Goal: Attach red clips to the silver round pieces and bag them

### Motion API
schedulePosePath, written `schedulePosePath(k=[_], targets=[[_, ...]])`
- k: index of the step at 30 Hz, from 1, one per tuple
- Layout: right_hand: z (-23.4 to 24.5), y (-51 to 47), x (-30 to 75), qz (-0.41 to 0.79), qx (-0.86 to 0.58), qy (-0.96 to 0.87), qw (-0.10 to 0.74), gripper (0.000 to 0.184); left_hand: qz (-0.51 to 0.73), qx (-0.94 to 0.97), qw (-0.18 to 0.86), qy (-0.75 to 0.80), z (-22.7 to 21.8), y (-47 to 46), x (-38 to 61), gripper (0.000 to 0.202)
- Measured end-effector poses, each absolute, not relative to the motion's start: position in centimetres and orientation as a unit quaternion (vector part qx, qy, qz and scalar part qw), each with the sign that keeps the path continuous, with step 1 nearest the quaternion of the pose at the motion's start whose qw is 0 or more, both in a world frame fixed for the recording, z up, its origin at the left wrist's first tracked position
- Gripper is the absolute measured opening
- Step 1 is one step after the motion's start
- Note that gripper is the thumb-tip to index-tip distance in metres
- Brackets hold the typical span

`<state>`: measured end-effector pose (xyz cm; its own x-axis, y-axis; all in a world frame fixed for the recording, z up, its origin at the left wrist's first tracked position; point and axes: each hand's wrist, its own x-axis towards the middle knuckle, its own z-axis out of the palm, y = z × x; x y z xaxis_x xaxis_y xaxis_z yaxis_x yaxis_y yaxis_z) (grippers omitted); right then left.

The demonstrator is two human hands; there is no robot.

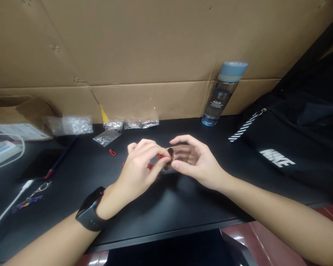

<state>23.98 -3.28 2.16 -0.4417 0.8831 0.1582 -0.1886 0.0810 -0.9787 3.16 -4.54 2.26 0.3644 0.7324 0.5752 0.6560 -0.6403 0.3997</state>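
Observation:
Over the middle of the black table (161, 210), my two hands meet. My right hand (195, 160) pinches a small round metal part (170, 158) between thumb and forefinger. My left hand (140, 168), with a black watch (90, 210) on its wrist, pinches a small red piece (162, 156) against that metal part. Another small red piece (112, 152) lies loose on the table to the left of my hands.
Several small clear plastic bags (127, 125) lie along the cardboard wall (155, 55). A water bottle (223, 94) stands at the back right, next to a black bag (294, 140). At the left are a cardboard box (19, 111), a pen (59, 159), a white cable (8, 208) and a key ring (36, 194).

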Motion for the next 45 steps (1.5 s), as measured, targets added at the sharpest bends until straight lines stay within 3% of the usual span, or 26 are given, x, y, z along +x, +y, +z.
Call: schedulePosePath(k=[4, 9, 14, 21, 28, 45], targets=[[2.3, -3.2, 23.9, 0.692, -0.287, -0.517, 0.414, 0.040, 0.380, 0.839, -0.015, 0.389, 2.3, -4.5, 3.0, 0.013], [2.1, -2.9, 23.8, 0.727, -0.288, -0.482, 0.395, 0.038, 0.364, 0.848, -0.016, 0.384, 2.4, -4.4, 3.0, 0.012], [1.7, -2.7, 24.0, 0.647, -0.298, -0.564, 0.417, 0.053, 0.339, 0.838, 0.033, 0.427, 2.3, -4.4, 3.1, 0.013], [0.9, -2.7, 23.9, 0.542, -0.274, -0.657, 0.446, 0.054, 0.321, 0.808, 0.133, 0.476, 2.0, -4.1, 3.4, 0.011], [0.7, -2.8, 23.9, 0.507, -0.279, -0.683, 0.446, 0.050, 0.341, 0.797, 0.152, 0.474, 2.0, -4.3, 3.7, 0.009], [2.0, -3.2, 24.1, 0.574, -0.302, -0.628, 0.430, 0.054, 0.389, 0.853, -0.067, 0.343, 2.3, -3.9, 2.6, 0.007]])
